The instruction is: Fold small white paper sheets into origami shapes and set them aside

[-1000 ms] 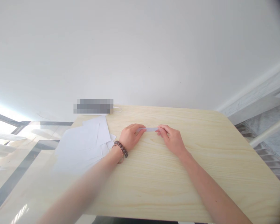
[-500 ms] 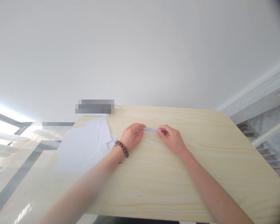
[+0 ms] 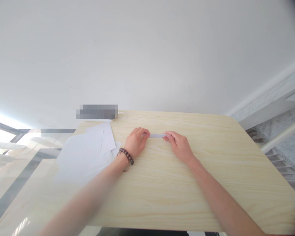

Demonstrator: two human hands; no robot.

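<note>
One paper strip (image 3: pixel 157 135) pinched at both ends

Most of the view is filled by a white wall (image 3: pixel 147 59); against its foot is set a pale wooden table (image 3: pixel 223 183), its top marked with wavy grain and its far right corner rounded; beyond the table's left side, light floor (image 3: pixel 16 167) crossed by a dark band can be seen; at the right edge, a pale bar (image 3: pixel 282 135) is shown on a slant.

On the left part of the tabletop, white sheets of paper (image 3: pixel 81 154) are spread in an overlapping heap, partly covered by the left forearm; just behind them, near the far edge, a block (image 3: pixel 97 112) is masked by grey squares, so that what it is cannot be told.

The right hand (image 3: pixel 180 144) is closed at the thumb and fingertips on the strip's right end; the left end is nipped likewise by the left hand (image 3: pixel 135 142); the white strip is thus held between the two, over the far middle of the table; whether the wood is touched by it cannot be told.

Beside the block, a white cord (image 3: pixel 123 115) is looped; on the left wrist, dark beads (image 3: pixel 127 155) and a thin coppery bracelet (image 3: pixel 127 166) are worn.
</note>
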